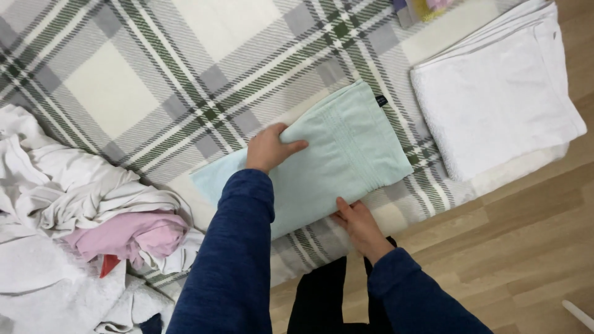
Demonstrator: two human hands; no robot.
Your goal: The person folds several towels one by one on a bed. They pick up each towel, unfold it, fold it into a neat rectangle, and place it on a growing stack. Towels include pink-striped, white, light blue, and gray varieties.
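Looking down from my head cam: I'm mid-fold on a mint-green towel (334,154), which lies folded into a long rectangle on the plaid blanket (154,68), angled from lower left to upper right. My left hand (269,148) rests on the towel's upper edge, fingers curled over the cloth w/ thumb out, pinching that edge lightly. My right hand (359,226) sits at the lower edge, fingers flat and open, tucked against and partly under the fabric; no firm grip that I can see there.

To my left, a heap of unfolded laundry (74,204), white pieces w/ a pink garment (133,238) on top. To the upper right, a stack of folded white towels (495,93), well apart from the mint one. Wood floor (526,247) shows beyond the blanket's edge.

My read: the step in hand is squaring and smoothing the fold, approx. halfway thru this piece. Next move prob. calls for both hands to hold the edges level and keep the layers aligned, so the corners meet w/o the cloth slipping on the soft blanket.
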